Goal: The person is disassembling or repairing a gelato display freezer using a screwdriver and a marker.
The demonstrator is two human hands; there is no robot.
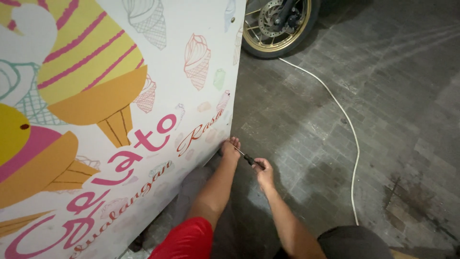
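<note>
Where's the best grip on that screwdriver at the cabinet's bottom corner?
On the dark handle of the screwdriver, coming from the right, floor side. The thin shaft points up-left to the lower edge of the white cabinet, where the left hand already steadies the tip. The right hand wraps the handle end, which is the only thick, free part; the panel blocks the left side.

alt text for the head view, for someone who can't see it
Two bare hands work at the lower corner of a white panel printed with ice cream cones: the left hand touches the edge, the right hand holds a screwdriver. A white cable crosses the paved floor toward a motorcycle wheel.
</note>
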